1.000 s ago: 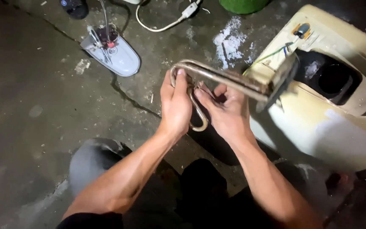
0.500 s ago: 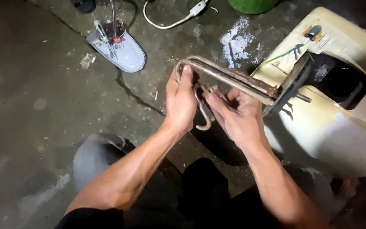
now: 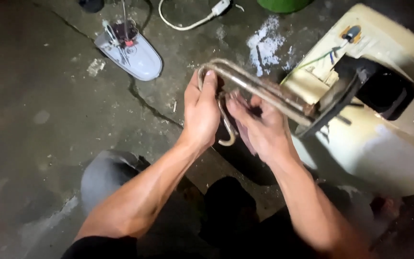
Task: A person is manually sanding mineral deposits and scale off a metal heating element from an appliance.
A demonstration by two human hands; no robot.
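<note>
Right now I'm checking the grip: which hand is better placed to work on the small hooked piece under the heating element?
Right hand, probably: its fingers sit at the hooked piece, while the left hand grips the heating element's bend.

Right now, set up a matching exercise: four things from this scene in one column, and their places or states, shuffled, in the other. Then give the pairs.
Things:
1. bent metal heating tube
2. cream water heater tank
3. pale cover
4. white cable

Places or states:
A. lying on its side on the concrete, its round opening showing
B. curled on the floor at the top edge of the view
C. held off the floor by the left hand and right hand
D. lying on the floor at upper left, small parts resting on it

Pairs: 1-C, 2-A, 3-D, 4-B
</note>
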